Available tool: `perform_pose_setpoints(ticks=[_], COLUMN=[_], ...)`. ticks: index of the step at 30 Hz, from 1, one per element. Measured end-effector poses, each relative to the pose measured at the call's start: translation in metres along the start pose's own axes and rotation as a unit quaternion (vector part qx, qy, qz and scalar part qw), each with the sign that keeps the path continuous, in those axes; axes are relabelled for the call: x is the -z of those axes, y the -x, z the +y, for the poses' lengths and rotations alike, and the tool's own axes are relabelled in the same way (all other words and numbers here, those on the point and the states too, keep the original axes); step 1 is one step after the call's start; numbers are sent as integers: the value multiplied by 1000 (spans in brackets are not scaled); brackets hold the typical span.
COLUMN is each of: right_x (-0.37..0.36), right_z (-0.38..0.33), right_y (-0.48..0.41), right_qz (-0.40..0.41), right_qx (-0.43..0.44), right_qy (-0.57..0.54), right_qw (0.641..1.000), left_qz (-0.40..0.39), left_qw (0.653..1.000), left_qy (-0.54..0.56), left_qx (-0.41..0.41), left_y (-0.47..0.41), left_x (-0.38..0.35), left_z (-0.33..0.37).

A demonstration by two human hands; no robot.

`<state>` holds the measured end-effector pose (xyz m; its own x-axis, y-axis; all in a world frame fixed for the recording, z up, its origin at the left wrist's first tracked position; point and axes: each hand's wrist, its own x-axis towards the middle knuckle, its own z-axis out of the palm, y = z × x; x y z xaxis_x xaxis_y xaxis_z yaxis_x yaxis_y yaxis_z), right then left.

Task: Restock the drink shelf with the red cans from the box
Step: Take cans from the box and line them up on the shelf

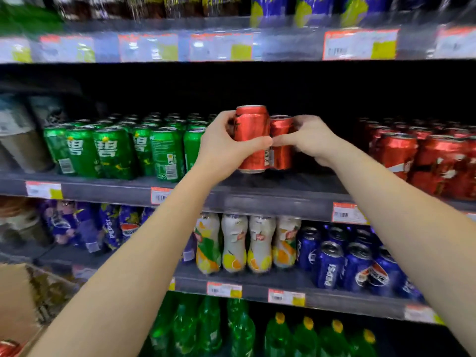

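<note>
- Grips both up at the middle shelf (pixel 270 199), arms reaching forward.
- Left grip (pixel 226 143) wraps round a red can (pixel 253 124): fingers behind it, thumb across the front; can upright with a slight tilt, its base just over the shelf's front part.
- Right grip (pixel 311 140) holds a second red can (pixel 282 155), thumb across the front and fingers round the far side; this can sits just behind and right of the first. Whether it rests on the shelf cannot be told.
- The two held cans are side by side, touching or nearly so; the thumb tips almost meet between them.
- Green cans (pixel 116 150) packed in rows left of the left grip, same shelf.
- Stocked red cans (pixel 425 161) right of the right grip, same shelf, with a dark gap between them and the held cans.
- Below the grips: pale juice bottles (pixel 247 243); blue Pepsi cans (pixel 355 266) below the right arm.
- Green bottles (pixel 231 328) one level lower.
- Cardboard box (pixel 18 300) far below and left of the left grip, something red blurred at its bottom edge.
</note>
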<state>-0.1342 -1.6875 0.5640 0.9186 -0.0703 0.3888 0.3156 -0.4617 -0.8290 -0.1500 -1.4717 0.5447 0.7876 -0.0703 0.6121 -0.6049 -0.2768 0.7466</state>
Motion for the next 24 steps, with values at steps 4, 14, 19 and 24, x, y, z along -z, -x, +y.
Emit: perform_pose_setpoints(ticks=[4,14,19,24], right_x=[-7,-12,-11,-9], right_z=[2,27,40,51], right_y=[-12,-52,-74,-97], right_qz=[4,6,2,5], right_qx=[1,-63,-86,-107], right_qy=[13,13,-15,8], right_qw=[1000,998,996,994], left_qz=[-16,-36,-39,-43], left_qw=[1000,999,998,997], left_qy=[-6,38,56,67], left_qx=[-6,-9,-15,-17], left_y=[2,-16,-16,-9], left_x=[1,9,18,24], left_z=[-12,-16,-18,-15])
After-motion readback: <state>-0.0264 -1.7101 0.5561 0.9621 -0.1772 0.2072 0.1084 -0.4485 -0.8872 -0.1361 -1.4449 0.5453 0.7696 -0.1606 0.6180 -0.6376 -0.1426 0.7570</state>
